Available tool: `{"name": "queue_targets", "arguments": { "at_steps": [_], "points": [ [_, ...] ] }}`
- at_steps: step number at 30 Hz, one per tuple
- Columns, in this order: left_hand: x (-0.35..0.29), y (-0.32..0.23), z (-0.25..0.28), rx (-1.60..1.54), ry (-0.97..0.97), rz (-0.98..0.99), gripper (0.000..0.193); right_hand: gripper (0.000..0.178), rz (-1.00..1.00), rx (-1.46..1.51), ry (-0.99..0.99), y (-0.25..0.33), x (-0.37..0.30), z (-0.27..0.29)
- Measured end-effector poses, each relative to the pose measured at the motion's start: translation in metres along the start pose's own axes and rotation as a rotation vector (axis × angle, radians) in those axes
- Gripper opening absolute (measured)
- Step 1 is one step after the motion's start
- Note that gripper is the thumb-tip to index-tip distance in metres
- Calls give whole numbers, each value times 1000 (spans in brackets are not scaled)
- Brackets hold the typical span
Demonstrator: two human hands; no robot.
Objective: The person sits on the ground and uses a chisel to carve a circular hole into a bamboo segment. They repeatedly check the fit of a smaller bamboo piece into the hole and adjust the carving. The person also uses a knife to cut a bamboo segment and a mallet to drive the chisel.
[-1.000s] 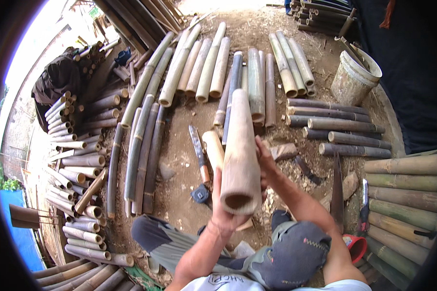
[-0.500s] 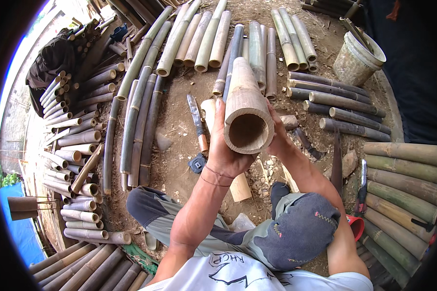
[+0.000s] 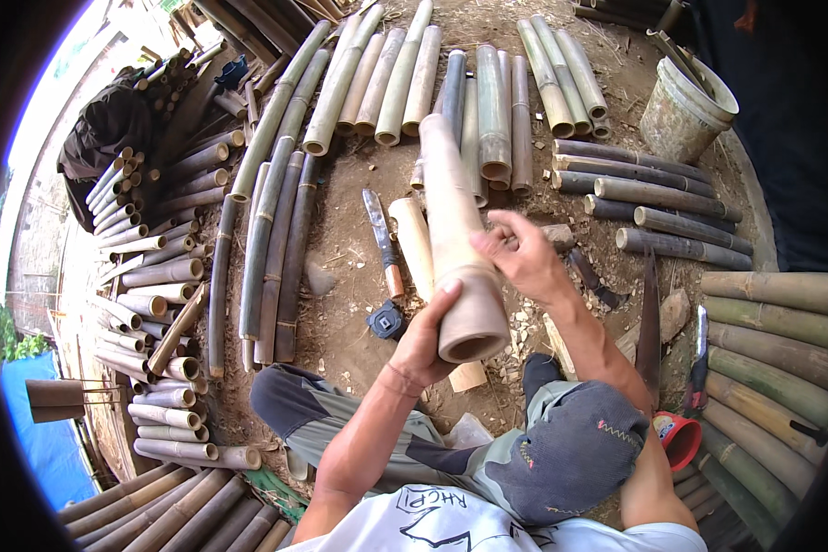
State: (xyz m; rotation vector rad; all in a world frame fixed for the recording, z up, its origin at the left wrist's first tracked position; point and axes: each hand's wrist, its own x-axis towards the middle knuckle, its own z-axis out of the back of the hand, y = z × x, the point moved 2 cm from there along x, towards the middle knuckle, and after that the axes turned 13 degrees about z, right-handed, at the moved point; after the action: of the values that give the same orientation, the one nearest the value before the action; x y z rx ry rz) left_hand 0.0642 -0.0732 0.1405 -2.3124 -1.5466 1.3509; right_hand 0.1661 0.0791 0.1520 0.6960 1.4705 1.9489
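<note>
A pale bamboo tube (image 3: 455, 207) stands tilted in front of me, its hollow lower end facing my lap. My left hand (image 3: 423, 336) is wrapped round the tube near that lower end, thumb on top. My right hand (image 3: 523, 256) is at the tube's right side with fingers loosely bent and apart, holding nothing; whether its fingertips touch the bamboo I cannot tell. Below the tube lies another peeled bamboo piece (image 3: 412, 237) on the dirt. Left of it are a long knife (image 3: 382, 235) with a wooden handle and a dark tape measure (image 3: 386, 319).
Bamboo lengths (image 3: 322, 110) lie in rows ahead, with stacked tubes (image 3: 161, 368) on the left and thick poles (image 3: 773, 322) on the right. At right stand a saw blade (image 3: 649, 322), a red cup (image 3: 679, 443) and a dirty white bucket (image 3: 685, 115). Wood chips litter the ground.
The bamboo tube has tilted down, its open end coming nearer my lap. My right hand has let go of it and risen beside it, while my left hand keeps its grip.
</note>
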Motion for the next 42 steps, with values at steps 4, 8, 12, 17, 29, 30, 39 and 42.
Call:
{"name": "queue_targets", "arguments": {
  "at_steps": [4,8,12,17,29,30,39,42],
  "points": [
    [17,-9,9,-504,362,-32,85,46,163,300,-250,1,0,21],
    [16,-36,9,-654,642,-59,96,40,-55,407,-244,-38,-9,16],
    [6,-63,-14,-569,486,-89,87,42,-117,426,-150,-59,-10,0],
    [10,-68,-14,-546,472,-127,91,46,-133,506,-128,-64,-6,-5],
    [-3,120,16,1163,-446,-174,118,107,-143,406,-144,-108,-15,5],
    [-8,120,11,1197,-421,-179,117,103,-166,415,-142,-117,-22,7],
    [-32,154,65,808,-403,185,98,71,-341,816,-143,-164,-99,-45],
    [-28,157,65,798,-414,228,96,64,-425,831,-186,-183,-108,-51]
  ]
}}
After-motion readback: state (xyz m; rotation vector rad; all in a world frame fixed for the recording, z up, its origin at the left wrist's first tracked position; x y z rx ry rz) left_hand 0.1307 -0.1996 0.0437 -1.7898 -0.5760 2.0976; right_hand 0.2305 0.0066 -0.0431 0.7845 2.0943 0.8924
